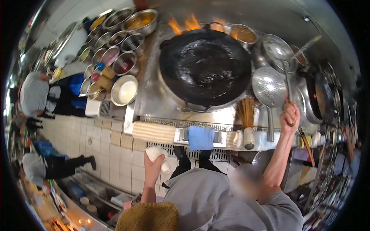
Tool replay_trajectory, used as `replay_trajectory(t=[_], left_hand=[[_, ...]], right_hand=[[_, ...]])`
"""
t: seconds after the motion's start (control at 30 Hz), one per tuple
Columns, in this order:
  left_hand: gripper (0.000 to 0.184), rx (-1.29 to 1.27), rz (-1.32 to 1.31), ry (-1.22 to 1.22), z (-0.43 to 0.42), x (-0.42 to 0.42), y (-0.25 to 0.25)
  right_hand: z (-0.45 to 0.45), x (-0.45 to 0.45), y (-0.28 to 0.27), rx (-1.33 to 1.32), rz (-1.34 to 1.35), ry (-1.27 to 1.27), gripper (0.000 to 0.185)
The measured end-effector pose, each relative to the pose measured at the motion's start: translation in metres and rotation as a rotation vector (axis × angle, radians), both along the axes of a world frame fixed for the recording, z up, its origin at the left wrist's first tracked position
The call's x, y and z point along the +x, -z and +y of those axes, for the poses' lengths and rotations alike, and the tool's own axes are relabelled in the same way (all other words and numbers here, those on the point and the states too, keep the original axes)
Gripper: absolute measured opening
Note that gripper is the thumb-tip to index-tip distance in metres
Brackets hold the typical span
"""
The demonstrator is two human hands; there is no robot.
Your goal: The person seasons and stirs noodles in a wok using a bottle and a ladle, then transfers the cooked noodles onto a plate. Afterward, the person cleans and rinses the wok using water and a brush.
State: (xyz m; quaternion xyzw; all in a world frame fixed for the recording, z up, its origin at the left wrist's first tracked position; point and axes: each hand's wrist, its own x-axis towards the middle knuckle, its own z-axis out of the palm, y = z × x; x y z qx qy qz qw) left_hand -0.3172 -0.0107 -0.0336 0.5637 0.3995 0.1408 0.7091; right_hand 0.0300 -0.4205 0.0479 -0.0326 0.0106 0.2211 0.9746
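Observation:
My left hand (152, 167) is closed around a folded white cloth (155, 153) in front of my body. On the right, my right hand (290, 116) grips the handle of a metal ladle (277, 47), whose bowl is over a metal pot (292, 66). Just left of that hand lies a large perforated skimmer (269, 87), its handle pointing toward me. A big black wok (204, 69) sits on the burner, its inside shiny and wet, with flames (185, 24) rising behind it. A bamboo brush (247, 119) leans between wok and skimmer.
Metal bowls of sauces, one with white contents (126, 91), crowd the left side. A blue cloth (201, 138) hangs over the stove's front rail. Behind the wok stands a container of brown liquid (244, 34). Stacked pans (322, 98) are far right. Two people work at left.

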Motion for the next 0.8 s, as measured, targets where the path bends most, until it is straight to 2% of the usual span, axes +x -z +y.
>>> replay_trajectory(t=[0.07, 0.2, 0.3, 0.43, 0.53, 0.63, 0.67, 0.73, 0.8], left_hand=[[0.047, 0.018, -0.002, 0.058, 0.003, 0.006, 0.008], [0.049, 0.057, -0.049, 0.136, -0.001, 0.024, 0.008], [0.048, 0.067, -0.044, 0.218, -0.003, 0.035, 0.002], [0.048, 0.026, -0.064, 0.275, -0.005, 0.043, 0.004], [0.048, 0.017, -0.047, 0.268, -0.007, 0.044, 0.0], [0.047, -0.001, -0.061, 0.228, -0.004, 0.036, 0.003], [0.047, -0.004, -0.065, 0.226, -0.002, 0.034, 0.006], [0.047, 0.002, -0.063, 0.227, 0.002, 0.031, 0.01], [0.046, 0.016, -0.05, 0.236, 0.005, 0.03, 0.011]], right_hand=[[0.006, -0.04, -0.01, 0.034, 0.005, 0.003, 0.049], [0.017, -0.115, -0.032, 0.083, 0.089, -0.076, 0.054], [0.017, -0.15, -0.049, -0.046, 0.169, -0.132, 0.055], [0.016, -0.17, -0.07, -0.445, 0.167, -0.192, 0.048], [0.019, -0.186, -0.064, -1.04, 0.111, -0.056, 0.064], [0.021, -0.202, -0.021, -1.307, 0.009, -0.002, 0.074], [0.023, -0.206, -0.002, -1.505, -0.039, 0.02, 0.071], [0.025, -0.209, 0.026, -1.716, -0.038, 0.089, 0.067], [0.005, -0.21, 0.079, -1.926, -0.123, 0.128, 0.061]])
